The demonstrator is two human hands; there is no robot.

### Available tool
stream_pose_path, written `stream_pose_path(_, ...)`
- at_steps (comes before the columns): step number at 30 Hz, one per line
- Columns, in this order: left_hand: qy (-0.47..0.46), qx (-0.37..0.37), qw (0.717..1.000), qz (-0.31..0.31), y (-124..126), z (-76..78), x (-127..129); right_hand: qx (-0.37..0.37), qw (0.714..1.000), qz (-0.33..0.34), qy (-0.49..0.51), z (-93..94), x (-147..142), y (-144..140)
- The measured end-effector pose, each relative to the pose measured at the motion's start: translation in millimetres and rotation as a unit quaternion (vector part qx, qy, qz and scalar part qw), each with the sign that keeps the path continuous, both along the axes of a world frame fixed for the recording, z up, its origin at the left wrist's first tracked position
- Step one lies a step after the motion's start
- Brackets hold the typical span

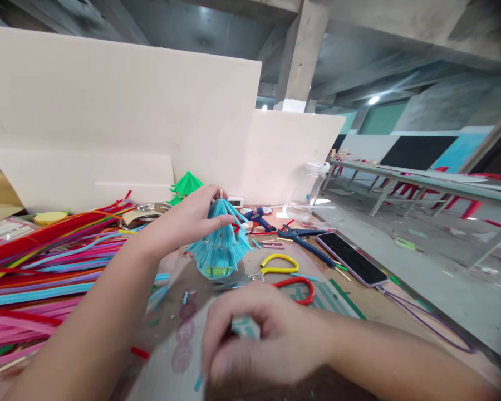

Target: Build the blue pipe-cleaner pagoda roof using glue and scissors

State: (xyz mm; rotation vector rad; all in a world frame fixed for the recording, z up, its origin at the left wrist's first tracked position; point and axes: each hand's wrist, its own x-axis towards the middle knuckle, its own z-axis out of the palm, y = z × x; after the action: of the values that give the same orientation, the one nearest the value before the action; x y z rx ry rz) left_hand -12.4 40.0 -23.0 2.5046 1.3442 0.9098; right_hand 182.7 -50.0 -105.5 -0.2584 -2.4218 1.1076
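Turquoise tiered ornament (219,239), red-and-yellow scissors (290,275)

We see pipe cleaners (45,262) along the surface's left edge, the phone (350,259) near its right edge, scissors (294,287) between.

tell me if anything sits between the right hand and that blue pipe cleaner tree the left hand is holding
Nothing visible blocks it. The right hand rests low on the table; the blue pipe cleaner tree, gripped by the left hand, stands just beyond. Scissors lie off to the side.

The left hand (192,220) pinches the top of a blue pipe-cleaner tree (220,242); the right hand (259,340) rests curled on the table (384,312).
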Motion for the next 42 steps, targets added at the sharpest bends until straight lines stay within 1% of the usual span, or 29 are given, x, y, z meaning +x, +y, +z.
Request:
stream_pose_path(1, 0.002, 0.004, 1.0, -0.001, 0.0, -0.1, 0.3, 0.036, 0.995, -0.084, 0.043, 3.5, 0.8, 13.5)
stream_pose_path(2, 0.002, 0.006, 1.0, -0.002, 0.2, -0.3, 0.6, 0.088, 0.982, -0.147, 0.081, 2.5, 2.4, 24.5)
stream_pose_path(3, 0.001, 0.006, 1.0, -0.001, 0.5, -0.6, 0.7, 0.136, 0.965, -0.198, 0.107, -2.4, 4.5, 32.6)
stream_pose_path(4, -0.002, 0.003, 1.0, 0.0, 1.1, -1.0, 0.7, 0.177, 0.949, -0.233, 0.115, -10.1, 6.5, 37.8)
stream_pose_path(5, -0.004, -0.001, 1.0, 0.0, 1.7, -1.4, 0.6, 0.219, 0.94, -0.237, 0.105, -19.1, 8.0, 40.5)
stream_pose_path(6, -0.008, -0.004, 1.0, 0.001, 2.3, -1.8, 0.3, 0.272, 0.933, -0.221, 0.087, -28.1, 8.6, 40.9)
stream_pose_path(8, -0.012, -0.011, 1.0, 0.0, 3.6, -2.4, -0.5, 0.374, 0.913, -0.159, 0.037, -41.9, 6.6, 38.2)
stream_pose_path(9, -0.013, -0.015, 1.0, 0.0, 4.1, -2.5, -0.9, 0.415, 0.901, -0.129, 0.017, -45.9, 4.5, 36.4)
stream_pose_path(10, -0.013, -0.02, 1.0, 0.0, 4.5, -2.5, -1.2, 0.441, 0.891, -0.108, 0.001, -47.9, 2.1, 35.1)
stream_pose_path(11, -0.012, -0.025, 1.0, 0.001, 4.8, -2.5, -1.3, 0.453, 0.886, -0.1, -0.011, -48.4, 0.0, 34.6)
stream_pose_path(12, -0.011, -0.027, 1.0, 0.001, 5.0, -2.4, -1.2, 0.451, 0.887, -0.098, -0.02, -47.9, -1.5, 35.3)
stream_pose_path(17, -0.002, -0.021, 1.0, 0.011, 5.4, -2.4, 0.4, 0.367, 0.919, -0.132, -0.062, -44.3, 1.0, 49.1)
stream_pose_path(19, -0.002, -0.019, 1.0, 0.021, 5.5, -2.4, 0.5, 0.342, 0.926, -0.138, -0.084, -44.5, 2.8, 53.8)
stream_pose_path(21, -0.004, -0.022, 0.999, 0.025, 5.6, -2.3, 0.3, 0.329, 0.929, -0.132, -0.107, -44.9, 3.2, 55.9)
stream_pose_path(25, 0.001, -0.038, 0.999, 0.014, 5.5, -2.0, 0.7, 0.32, 0.931, -0.119, -0.128, -45.2, 1.7, 56.5)
stream_pose_path(29, 0.007, -0.019, 1.0, 0.021, 5.6, -3.2, 1.6, 0.309, 0.937, -0.113, -0.116, -47.1, 0.8, 56.3)
stream_pose_path(31, 0.002, -0.019, 1.0, 0.017, 6.0, -4.0, 1.3, 0.291, 0.945, -0.116, -0.093, -47.1, 1.3, 55.2)
stream_pose_path(32, 0.003, -0.021, 1.0, 0.014, 6.3, -4.4, 1.0, 0.267, 0.952, -0.133, -0.071, -46.4, 1.9, 54.7)
stream_pose_path(34, 0.007, -0.018, 1.0, 0.006, 6.6, -4.8, 0.8, 0.187, 0.961, -0.202, -0.004, -42.9, 3.7, 54.6)
stream_pose_path(35, 0.009, -0.012, 1.0, 0.002, 6.3, -4.8, 1.0, 0.135, 0.959, -0.246, 0.034, -40.4, 4.7, 55.4)
stream_pose_path(37, 0.013, 0.0, 1.0, -0.007, 4.7, -4.1, 2.8, 0.028, 0.942, -0.317, 0.107, -35.1, 6.5, 58.7)
stream_pose_path(39, 0.018, 0.01, 1.0, -0.011, 1.5, -2.9, 6.0, -0.074, 0.926, -0.333, 0.158, -30.6, 7.2, 62.5)
stream_pose_path(41, 0.023, 0.014, 1.0, -0.013, -2.1, -1.7, 9.7, -0.157, 0.917, -0.319, 0.182, -27.5, 6.5, 64.2)
stream_pose_path(42, 0.026, 0.015, 0.999, -0.014, -3.6, -1.3, 11.3, -0.185, 0.913, -0.311, 0.186, -26.3, 5.6, 63.8)
